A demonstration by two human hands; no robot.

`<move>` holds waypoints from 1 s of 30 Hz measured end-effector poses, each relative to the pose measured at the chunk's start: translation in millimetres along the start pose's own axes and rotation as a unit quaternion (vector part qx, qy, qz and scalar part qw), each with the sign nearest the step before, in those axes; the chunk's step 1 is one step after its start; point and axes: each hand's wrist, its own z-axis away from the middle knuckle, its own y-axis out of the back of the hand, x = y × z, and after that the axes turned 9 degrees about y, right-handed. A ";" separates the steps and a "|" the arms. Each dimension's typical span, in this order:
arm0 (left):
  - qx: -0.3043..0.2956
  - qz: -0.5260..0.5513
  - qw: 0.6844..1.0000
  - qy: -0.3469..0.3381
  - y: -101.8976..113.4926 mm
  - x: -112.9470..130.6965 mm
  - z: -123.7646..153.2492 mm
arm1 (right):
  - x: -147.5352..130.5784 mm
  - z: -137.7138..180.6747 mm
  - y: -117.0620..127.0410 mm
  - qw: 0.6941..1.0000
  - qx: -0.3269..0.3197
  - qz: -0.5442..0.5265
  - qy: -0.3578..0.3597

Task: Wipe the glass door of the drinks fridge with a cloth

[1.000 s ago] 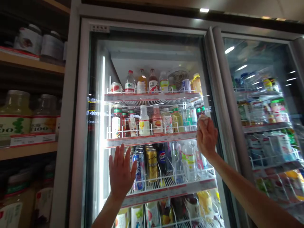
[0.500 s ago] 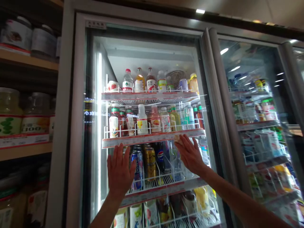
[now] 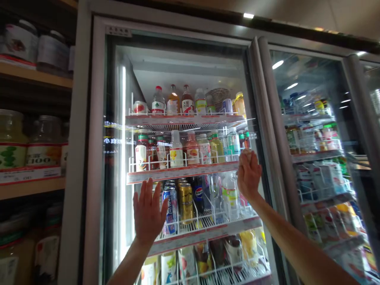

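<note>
A tall glass fridge door (image 3: pixel 190 67) stands in front of me, with bottles and cans on white wire shelves behind it. My left hand (image 3: pixel 148 211) lies flat on the glass with fingers spread, low and left of centre, over the cans. My right hand (image 3: pixel 248 176) presses against the glass near the door's right edge, level with the second shelf (image 3: pixel 181 172). Its fingers are closed together over a small pale cloth or wad (image 3: pixel 246 155) held against the glass.
A second glass door (image 3: pixel 314 130) with more drinks adjoins on the right, past a metal upright (image 3: pixel 268 130). Wooden shelves (image 3: pixel 32 186) at the left carry large jars (image 3: pixel 13 138) and tins.
My right hand slid down and left across the glass to the middle, then back up to the right edge. My left hand stayed flat in place.
</note>
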 end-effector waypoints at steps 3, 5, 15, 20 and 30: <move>0.001 0.005 1.000 0.000 0.3 -0.7 0.1 | -9.0 5.3 2.0 0.981 -0.086 -0.055 0.162; -0.007 0.001 1.000 0.002 -0.1 -1.1 0.7 | -8.8 7.5 2.9 0.958 -0.127 -0.067 0.247; 0.002 -0.014 1.000 -0.006 3.1 7.8 -3.6 | -3.9 19.1 6.2 0.943 -0.126 -0.085 0.296; -0.024 -0.004 0.999 -0.042 -6.1 37.4 -4.2 | 4.6 11.7 -0.6 0.998 -0.003 -0.015 0.068; -0.033 -0.022 0.999 -0.038 -16.4 50.3 0.9 | 29.5 26.7 6.0 0.999 0.003 -0.014 0.050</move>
